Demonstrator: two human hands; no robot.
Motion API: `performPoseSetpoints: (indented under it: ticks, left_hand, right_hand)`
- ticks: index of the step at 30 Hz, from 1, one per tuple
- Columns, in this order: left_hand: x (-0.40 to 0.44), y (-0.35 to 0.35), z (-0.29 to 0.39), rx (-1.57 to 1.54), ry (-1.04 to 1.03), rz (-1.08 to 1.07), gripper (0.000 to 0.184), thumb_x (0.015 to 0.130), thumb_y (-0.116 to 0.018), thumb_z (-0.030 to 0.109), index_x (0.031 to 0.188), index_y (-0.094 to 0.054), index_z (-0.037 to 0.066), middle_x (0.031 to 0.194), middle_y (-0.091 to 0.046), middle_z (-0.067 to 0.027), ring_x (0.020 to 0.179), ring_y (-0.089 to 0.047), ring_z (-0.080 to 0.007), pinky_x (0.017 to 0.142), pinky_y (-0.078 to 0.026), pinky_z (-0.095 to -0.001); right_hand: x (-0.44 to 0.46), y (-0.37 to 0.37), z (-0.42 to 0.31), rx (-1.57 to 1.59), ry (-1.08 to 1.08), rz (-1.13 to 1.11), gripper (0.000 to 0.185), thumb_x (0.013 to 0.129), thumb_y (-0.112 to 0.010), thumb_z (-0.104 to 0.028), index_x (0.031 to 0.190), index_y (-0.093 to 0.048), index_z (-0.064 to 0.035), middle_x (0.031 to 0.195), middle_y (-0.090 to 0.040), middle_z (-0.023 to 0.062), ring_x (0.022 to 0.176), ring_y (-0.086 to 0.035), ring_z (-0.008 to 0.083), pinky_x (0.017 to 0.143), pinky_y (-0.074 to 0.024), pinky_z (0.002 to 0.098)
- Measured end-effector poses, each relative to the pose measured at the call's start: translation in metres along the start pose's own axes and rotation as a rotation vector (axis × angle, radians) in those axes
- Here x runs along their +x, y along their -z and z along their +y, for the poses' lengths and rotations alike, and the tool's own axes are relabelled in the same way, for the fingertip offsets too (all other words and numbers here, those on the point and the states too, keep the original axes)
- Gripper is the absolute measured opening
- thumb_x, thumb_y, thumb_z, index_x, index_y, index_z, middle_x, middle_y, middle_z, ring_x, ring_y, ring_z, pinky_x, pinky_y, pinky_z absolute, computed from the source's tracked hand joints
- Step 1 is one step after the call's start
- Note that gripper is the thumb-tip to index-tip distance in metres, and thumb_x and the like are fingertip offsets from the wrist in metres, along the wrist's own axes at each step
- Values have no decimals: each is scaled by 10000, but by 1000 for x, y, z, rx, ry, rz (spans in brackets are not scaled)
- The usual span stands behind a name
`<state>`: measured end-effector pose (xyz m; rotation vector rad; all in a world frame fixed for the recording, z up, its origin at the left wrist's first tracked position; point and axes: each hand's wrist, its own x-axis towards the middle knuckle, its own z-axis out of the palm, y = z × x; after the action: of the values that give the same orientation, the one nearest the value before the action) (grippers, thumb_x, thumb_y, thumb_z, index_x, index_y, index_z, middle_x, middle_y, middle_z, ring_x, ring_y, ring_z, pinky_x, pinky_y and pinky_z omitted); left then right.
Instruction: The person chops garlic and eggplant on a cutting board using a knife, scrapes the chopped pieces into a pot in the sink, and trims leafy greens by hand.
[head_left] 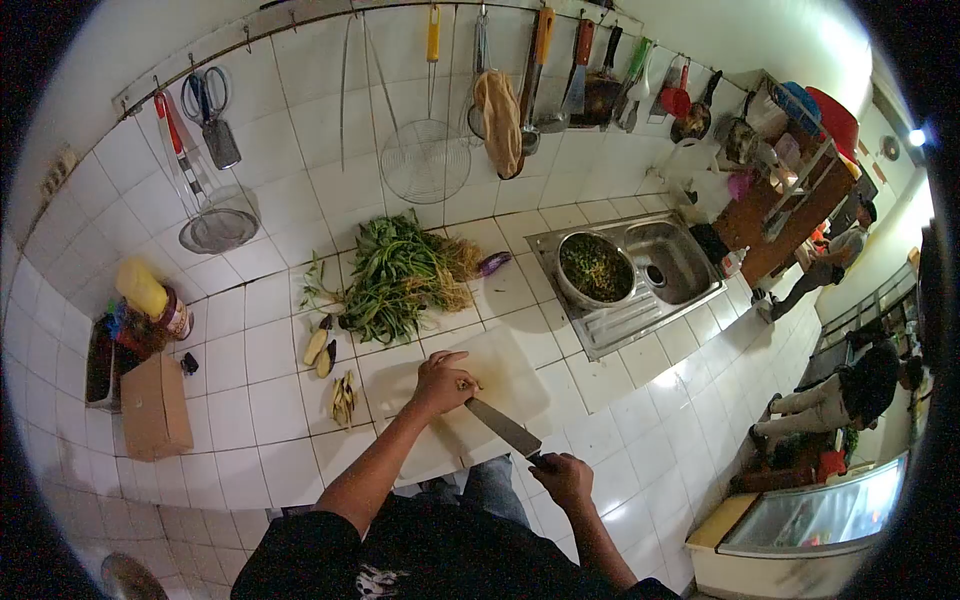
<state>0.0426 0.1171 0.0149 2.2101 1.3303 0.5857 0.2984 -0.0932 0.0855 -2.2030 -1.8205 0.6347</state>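
Note:
My right hand (pixel 565 481) is wrapped round the dark handle of a kitchen knife (pixel 502 424). Its broad blade slants over a white cutting board (pixel 520 370), with the tip close to the fingers of my left hand (pixel 442 384). The left fingers are bent together above the board on something small and pale, too small to name. Left of the board lie cut pale strips (pixel 343 399), which look like eggplant, and peeled pale pieces (pixel 318 345) with dark ends. Behind the board is a heap of leafy greens with roots (pixel 395 280), and a purple eggplant (pixel 494 263) lies beside it.
A pot of chopped greens (pixel 597 268) stands on the steel sink's (pixel 590 335) drainboard. A cardboard box (pixel 156 408) is at the left. Strainers, spatulas and a wire skimmer (pixel 425 162) hang on the wall. Two people (pixel 850 385) are at the right, near a glass-topped case (pixel 815 510).

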Motion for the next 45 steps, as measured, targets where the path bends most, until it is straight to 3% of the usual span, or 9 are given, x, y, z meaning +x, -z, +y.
performPoseSetpoints:
  ticks: [11, 21, 24, 29, 31, 33, 35, 36, 45]
  left_hand:
    - [1, 5, -11, 8, 70, 94, 98, 728, -803, 342, 777, -783, 260, 1302, -588, 12, 1262, -456, -257, 1037, -340, -489]
    - [-58, 49, -5, 62, 224, 306, 303, 761, -786, 248, 1052, -718, 198, 1216, -588, -47, 1204, -494, -278, 1019, -392, -469]
    - [-105, 62, -3, 124, 336, 339, 427, 729, -808, 229, 1115, -648, 142, 1140, -601, -108, 1145, -536, -305, 974, -440, -453]
    - [-180, 54, -3, 157, 543, 329, 604, 705, -833, 257, 1194, -538, 62, 1026, -618, -161, 1000, -609, -341, 865, -507, -440]
    - [-188, 54, 1, 102, 813, 117, 601, 735, -781, 269, 1203, -481, 41, 1068, -588, -174, 995, -605, -351, 846, -504, -437]
    - [-187, 46, -5, 98, 778, 116, 553, 740, -776, 269, 1157, -498, 35, 1040, -598, -165, 958, -619, -343, 819, -510, -436]
    - [-182, 38, -11, 89, 722, 112, 462, 749, -765, 269, 1065, -533, 24, 983, -618, -146, 885, -646, -326, 764, -523, -434]
    - [-179, 38, -10, 87, 715, 115, 462, 749, -765, 269, 1065, -533, 24, 983, -618, -146, 885, -646, -326, 764, -523, -434]
    - [-161, 21, -20, 121, 814, 71, 484, 696, -806, 321, 987, -558, 25, 846, -625, -137, 816, -654, -328, 739, -522, -440]
  right_hand:
    - [0, -4, 9, 6, -31, -17, 289, 771, -765, -407, 906, -748, -152, 824, -706, 73, 770, -691, 276, 675, -544, 405]
    - [24, -13, 17, 245, -65, -1, 287, 783, -789, -314, 869, -720, -49, 767, -677, 130, 712, -671, 313, 634, -522, 392]
    - [38, -24, 21, 243, -23, 163, 313, 825, -748, -281, 876, -671, 18, 915, -661, 214, 843, -657, 378, 745, -522, 432]
    - [72, -29, 9, 339, 57, 336, 300, 852, -718, -254, 925, -619, 20, 1165, -630, 231, 1016, -625, 403, 867, -502, 439]
    - [86, -32, 7, 325, -6, 332, 303, 856, -715, -253, 920, -621, 27, 1262, -595, 243, 1093, -606, 404, 910, -487, 438]
    - [96, -35, 8, 342, 16, 354, 316, 859, -709, -267, 957, -645, 26, 1204, -633, 239, 1055, -635, 394, 873, -509, 435]
    - [103, -29, 3, 420, -68, 108, 346, 889, -659, -369, 1019, -683, -49, 1070, -691, 198, 935, -680, 369, 798, -541, 439]
    - [103, -29, -2, 400, 1, 182, 351, 880, -666, -382, 1062, -695, -83, 919, -713, 187, 850, -694, 365, 758, -550, 438]
    - [99, -30, -4, 311, -78, -13, 434, 875, -656, -387, 1218, -650, -120, 945, -722, 161, 870, -700, 338, 783, -552, 436]
